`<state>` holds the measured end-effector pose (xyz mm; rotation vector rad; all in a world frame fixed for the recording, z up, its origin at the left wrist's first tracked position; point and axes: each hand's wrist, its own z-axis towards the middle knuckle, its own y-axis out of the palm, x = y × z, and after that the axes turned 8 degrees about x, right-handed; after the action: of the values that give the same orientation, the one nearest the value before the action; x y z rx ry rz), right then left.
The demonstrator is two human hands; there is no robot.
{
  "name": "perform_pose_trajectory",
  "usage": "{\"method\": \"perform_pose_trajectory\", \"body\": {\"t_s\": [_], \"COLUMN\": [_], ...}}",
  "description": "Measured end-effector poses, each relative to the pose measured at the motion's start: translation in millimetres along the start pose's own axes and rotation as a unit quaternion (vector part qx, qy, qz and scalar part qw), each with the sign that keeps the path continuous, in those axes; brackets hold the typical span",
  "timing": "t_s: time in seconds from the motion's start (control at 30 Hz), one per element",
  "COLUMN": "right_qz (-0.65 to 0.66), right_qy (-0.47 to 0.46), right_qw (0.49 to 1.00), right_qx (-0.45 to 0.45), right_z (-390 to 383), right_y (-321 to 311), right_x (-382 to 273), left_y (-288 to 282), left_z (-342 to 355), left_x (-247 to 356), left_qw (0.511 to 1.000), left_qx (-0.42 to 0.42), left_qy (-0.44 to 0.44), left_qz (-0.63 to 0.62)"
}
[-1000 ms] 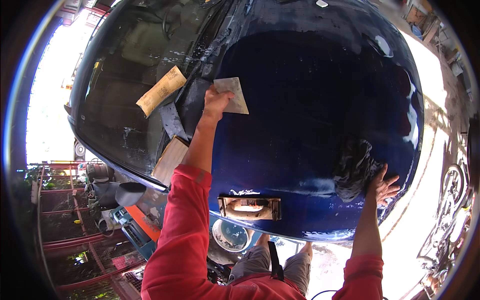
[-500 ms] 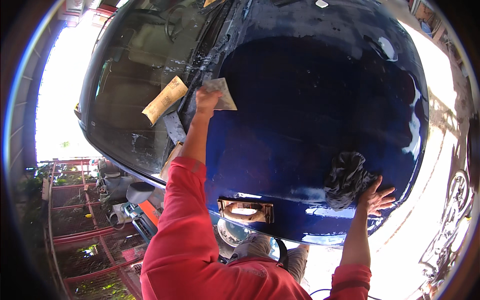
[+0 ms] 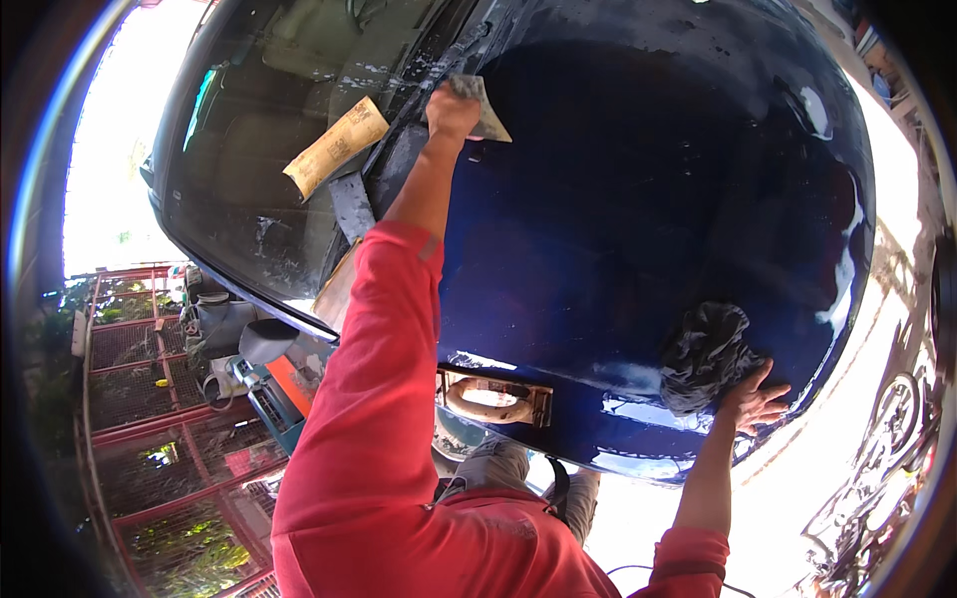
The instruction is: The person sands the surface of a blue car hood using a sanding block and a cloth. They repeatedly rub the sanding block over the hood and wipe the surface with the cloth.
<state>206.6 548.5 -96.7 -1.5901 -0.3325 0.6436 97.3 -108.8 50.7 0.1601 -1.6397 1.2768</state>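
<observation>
Left grip [image 3: 452,112] holds a thin greyish sheet [image 3: 492,122] at the windshield side of the blue hood [image 3: 598,249], one pointed corner angled out over it; whether the sheet lies flat there cannot be told. Right grip [image 3: 755,401] is wide, fingers spread at the hood's edge, just beside a crumpled dark cloth [image 3: 703,354]. Near the person's waist, a handled block [image 3: 493,401] sits on the hood. Over the windshield [image 3: 229,219] lies a curved yellowish piece [image 3: 336,149], a grey strip [image 3: 352,206] beside it, and a wood-coloured board [image 3: 337,296] partly hidden behind the left sleeve [image 3: 384,319].
</observation>
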Motion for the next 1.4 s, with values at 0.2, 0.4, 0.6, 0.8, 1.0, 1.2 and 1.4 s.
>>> {"method": "perform_pose_trajectory", "body": {"t_s": [0.2,0.4,0.6,0.8,1.0,1.2,1.4], "right_qz": [0.006,0.000,0.003,0.003,-0.002,-0.002,0.008], "right_qy": [-0.008,-0.015,-0.014,-0.012,-0.007,0.002,-0.007], "right_qw": [1.000,1.000,1.000,1.000,1.000,1.000,1.000], "right_qx": [0.020,0.021,0.017,0.018,0.015,0.010,0.022], "right_z": [1.9,5.2,3.2,3.2,4.3,5.7,6.5], "right_y": [3.9,6.3,5.9,5.8,5.2,7.4,10.8], "right_x": [3.1,5.8,5.0,4.5,3.8,4.0,7.2], "left_y": [10.5,30.8,-42.8,-65.7,-59.6,-39.9,-17.8], "left_z": [-8.3,4.5,-6.2,-8.7,-15.1,-16.8,-5.2], "left_x": [28.9,55.2,11.1,6.0,19.0,24.0,18.7], "left_qw": [0.987,0.999,0.985,0.959,0.971,0.979,0.976], "left_qx": [0.015,-0.049,-0.087,-0.068,-0.172,-0.052,0.003], "left_qy": [-0.145,-0.006,-0.148,-0.234,-0.159,-0.190,-0.170], "left_qz": [-0.070,-0.019,-0.011,-0.143,0.057,-0.051,-0.139]}}
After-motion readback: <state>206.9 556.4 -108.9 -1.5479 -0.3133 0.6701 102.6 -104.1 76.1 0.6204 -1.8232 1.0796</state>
